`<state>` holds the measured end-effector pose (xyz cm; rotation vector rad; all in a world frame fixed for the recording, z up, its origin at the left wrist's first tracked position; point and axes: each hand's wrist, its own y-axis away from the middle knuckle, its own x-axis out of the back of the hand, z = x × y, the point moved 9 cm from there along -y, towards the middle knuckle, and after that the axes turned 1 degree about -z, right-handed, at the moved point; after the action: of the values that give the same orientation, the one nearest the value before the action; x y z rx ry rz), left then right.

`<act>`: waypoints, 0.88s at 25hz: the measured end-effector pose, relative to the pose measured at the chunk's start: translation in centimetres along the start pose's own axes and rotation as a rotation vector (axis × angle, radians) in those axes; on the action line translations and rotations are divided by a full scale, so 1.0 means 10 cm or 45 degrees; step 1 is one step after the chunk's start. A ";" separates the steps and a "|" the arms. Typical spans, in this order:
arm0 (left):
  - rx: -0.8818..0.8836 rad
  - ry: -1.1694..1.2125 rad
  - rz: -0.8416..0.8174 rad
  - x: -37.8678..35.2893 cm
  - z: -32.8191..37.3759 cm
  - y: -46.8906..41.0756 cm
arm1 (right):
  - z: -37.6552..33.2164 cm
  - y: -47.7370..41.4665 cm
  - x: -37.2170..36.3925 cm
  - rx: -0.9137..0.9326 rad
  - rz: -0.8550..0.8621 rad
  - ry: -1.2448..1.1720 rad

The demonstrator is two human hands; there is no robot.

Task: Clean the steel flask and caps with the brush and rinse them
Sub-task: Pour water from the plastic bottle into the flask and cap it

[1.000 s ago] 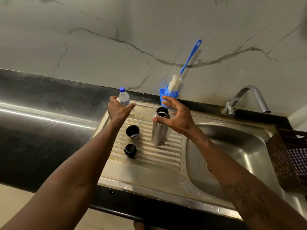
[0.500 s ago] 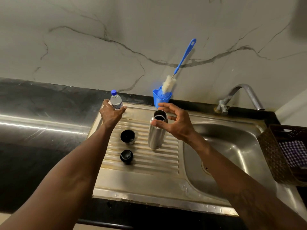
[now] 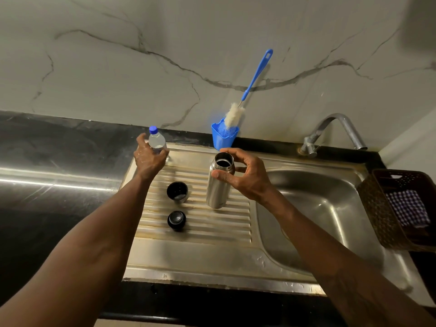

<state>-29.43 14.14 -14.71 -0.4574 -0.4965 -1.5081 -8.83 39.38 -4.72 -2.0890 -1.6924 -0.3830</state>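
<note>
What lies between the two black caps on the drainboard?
Only bare ribbed drainboard separates the upper cap and the lower cap, as the head view shows.

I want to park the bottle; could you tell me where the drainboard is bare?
The flat strip in front of the stopper is bare, as is the sink basin. The ribs are crowded: cup cap, flask, right hand.

Lower half of the small bottle is hidden behind the left hand; the right hand covers part of the flask neck. Brush tip is sunk in the blue holder, and the basket is cut by the right edge. Dark blur top right, can't tell what.
</note>
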 end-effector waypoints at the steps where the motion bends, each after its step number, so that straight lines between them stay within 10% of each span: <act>1: -0.031 -0.006 -0.011 0.00 0.00 -0.02 | 0.00 0.00 0.00 0.001 0.001 0.001; 12: -0.040 -0.015 -0.042 0.06 -0.07 0.08 | 0.00 0.01 0.03 -0.028 -0.003 0.009; 22: -0.568 0.229 0.117 0.55 1.24 0.92 | -0.25 0.02 0.30 0.073 0.065 -0.090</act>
<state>-20.56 16.91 -1.20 -0.6723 0.0072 -1.5534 -7.83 40.72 -1.15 -2.1225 -1.6656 -0.2445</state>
